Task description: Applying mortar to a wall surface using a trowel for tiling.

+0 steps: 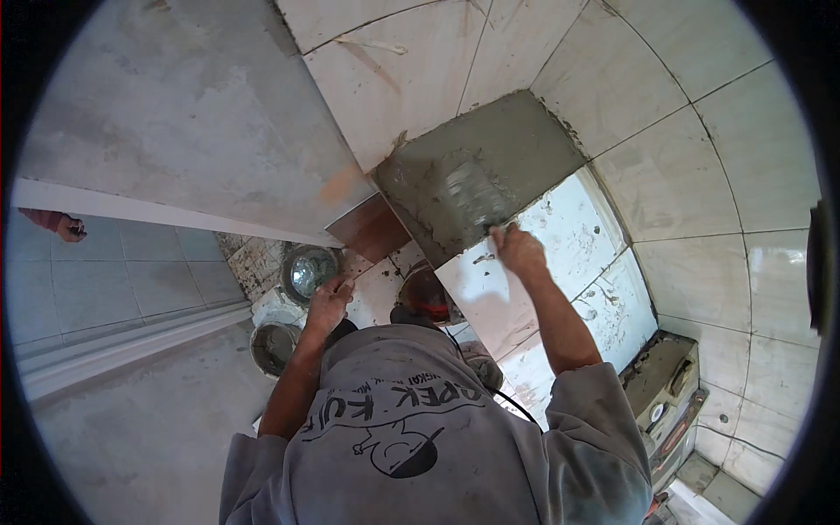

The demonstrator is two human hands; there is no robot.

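Note:
My right hand (518, 249) is raised to the wall and grips a trowel (472, 197). The trowel's flat blade presses into a wet grey mortar patch (490, 149) spread over the wall tiles. My left hand (328, 302) is lower, with its fingers curled on the edge of a white tile (378, 293) beside a brown tile strip (372, 229). Below the mortar patch, large white mortar-spattered tiles (569, 236) lean against the wall.
A shiny metal bowl (308, 269) and a grey bucket (274, 346) sit near my left hand, and a round red-and-black object (426, 296) lies between my arms. A mortar-filled tray (662, 376) stands at lower right. Another person's hand (66, 227) shows at far left.

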